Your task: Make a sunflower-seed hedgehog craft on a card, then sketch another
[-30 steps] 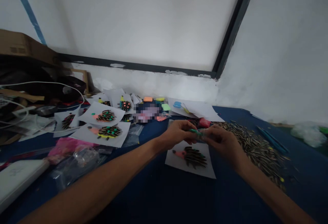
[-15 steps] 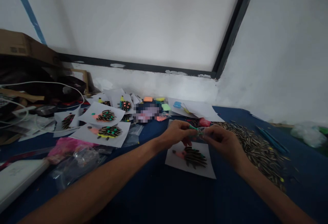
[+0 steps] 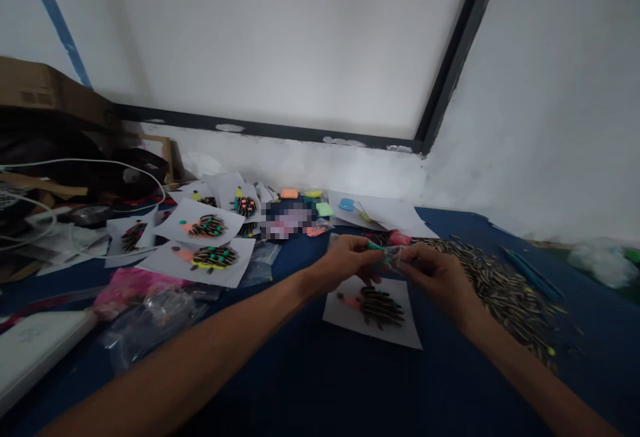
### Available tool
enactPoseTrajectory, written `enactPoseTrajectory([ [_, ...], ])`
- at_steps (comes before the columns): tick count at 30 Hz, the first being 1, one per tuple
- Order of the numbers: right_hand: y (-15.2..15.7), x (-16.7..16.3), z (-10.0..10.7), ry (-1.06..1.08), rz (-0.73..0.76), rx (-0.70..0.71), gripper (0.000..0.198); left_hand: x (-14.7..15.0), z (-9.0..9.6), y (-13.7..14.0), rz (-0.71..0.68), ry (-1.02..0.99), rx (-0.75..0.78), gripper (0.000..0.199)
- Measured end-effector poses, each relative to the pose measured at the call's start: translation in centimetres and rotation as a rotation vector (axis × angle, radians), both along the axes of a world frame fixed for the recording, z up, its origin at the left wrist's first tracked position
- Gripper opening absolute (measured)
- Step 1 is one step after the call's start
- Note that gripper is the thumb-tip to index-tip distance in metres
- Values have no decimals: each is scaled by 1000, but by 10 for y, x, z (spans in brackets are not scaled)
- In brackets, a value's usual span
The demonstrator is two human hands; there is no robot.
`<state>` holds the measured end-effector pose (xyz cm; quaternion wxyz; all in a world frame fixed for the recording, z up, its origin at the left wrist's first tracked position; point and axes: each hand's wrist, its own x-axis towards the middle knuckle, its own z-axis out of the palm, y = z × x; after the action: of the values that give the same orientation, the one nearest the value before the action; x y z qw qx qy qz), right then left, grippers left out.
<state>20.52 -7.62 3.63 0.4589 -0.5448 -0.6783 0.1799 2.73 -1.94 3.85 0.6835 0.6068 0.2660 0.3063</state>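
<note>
Between my two hands is a small clear plastic wrapper (image 3: 393, 256) with a piece of green modelling clay (image 3: 375, 246) at its left end. My left hand (image 3: 346, 260) is closed on the clay end. Fingers of my right hand (image 3: 440, 278) pinch the wrapper's other side. Just below them lies a white paper sheet (image 3: 340, 320) bearing a hedgehog (image 3: 381, 307) of dark striped seeds, with a pinkish-orange face and a few green dots. To the right of my right hand spreads a large heap of striped seeds (image 3: 500, 284).
Finished-looking hedgehog sheets (image 3: 235, 278) overlap at left. Behind my hands lie an orange clay block (image 3: 289, 193), a light green one (image 3: 325, 209) and a blue one (image 3: 346, 204). Plastic bags (image 3: 145, 324), a white box (image 3: 40, 344) and cables fill the left side. Blue tweezers-like tool (image 3: 533, 274) lies right.
My fingers have shifted slightly around the wrapper, and the green clay and plastic sit at a slightly different angle. Everything else looks the same.
</note>
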Motion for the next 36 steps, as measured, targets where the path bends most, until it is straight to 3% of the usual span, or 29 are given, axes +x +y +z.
enactPoseTrajectory([
  [4, 0, -1, -1, -45, -5, 23, 18, -1, -1, 0, -14, -49, 4, 15],
  [10, -1, -4, -1, -113, -19, 54, 16, 4, -3, -1, 107, -18, 29, 11],
  [16, 3, -1, 3, 106, 36, -56, 25, 5, -2, 1, 151, -88, -62, 12],
  [25, -4, -2, 13, 369, -67, -189, 30, 0, -1, 6, 170, -77, -115, 8],
  [33, -7, -7, 22, 674, -67, -252, 37, -1, -15, 17, 278, -62, -128, 8],
  [36, -9, -8, 24, 686, -73, -277, 36, -1, -17, 18, 276, -51, -127, 9],
])
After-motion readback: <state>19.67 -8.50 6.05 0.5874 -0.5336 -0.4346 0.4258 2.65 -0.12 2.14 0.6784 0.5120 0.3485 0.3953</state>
